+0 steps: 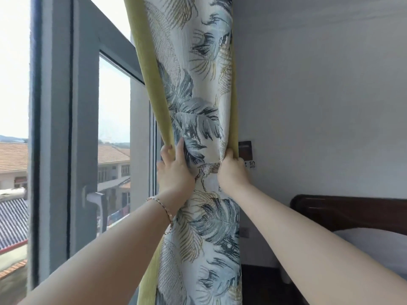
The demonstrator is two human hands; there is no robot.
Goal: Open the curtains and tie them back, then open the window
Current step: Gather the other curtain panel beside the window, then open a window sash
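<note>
A leaf-patterned curtain (198, 89) with a yellow-green edge hangs gathered into a bunch beside the white wall. My left hand (174, 172) grips its left yellow-green edge at mid height. On the right side of the bunch, my right hand (232, 172) clutches the fabric, squeezing it narrow between both hands. A bracelet sits on my left wrist. The grey-framed window (55, 128) stands to the left, with a white handle (93, 198) on its frame. No tie-back band is visible.
A dark wall hook plate (245, 150) sits just right of the curtain, behind my right hand. A dark wooden headboard (352, 212) and white bedding (374, 245) fill the lower right. A wall socket (244, 232) is low by the curtain.
</note>
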